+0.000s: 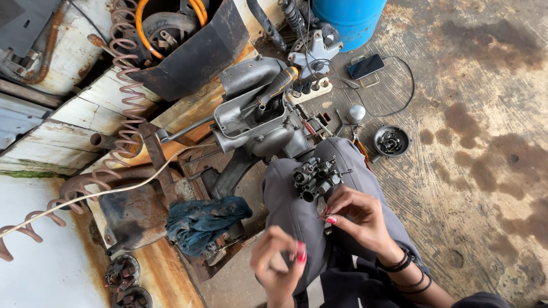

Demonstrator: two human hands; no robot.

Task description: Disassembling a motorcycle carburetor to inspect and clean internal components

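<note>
We see one screen: a phone [366, 66] lying flat on the stained concrete floor [479, 85], just right of the blue drum [349, 20]. Slim rectangle, dark blank display, cable running off it. We spot no packages, labels or signs.

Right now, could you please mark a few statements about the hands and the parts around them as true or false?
1. The carburetor rests on the person's knee. True.
2. The right hand touches the blue barrel. False: the blue barrel stands far off; that hand is beside the carburetor.
3. A blue rag lies left of the knee. True.
4. The phone lies in the left hand. False: it lies on the floor; whether the blurred left hand holds anything is unclear.
</note>
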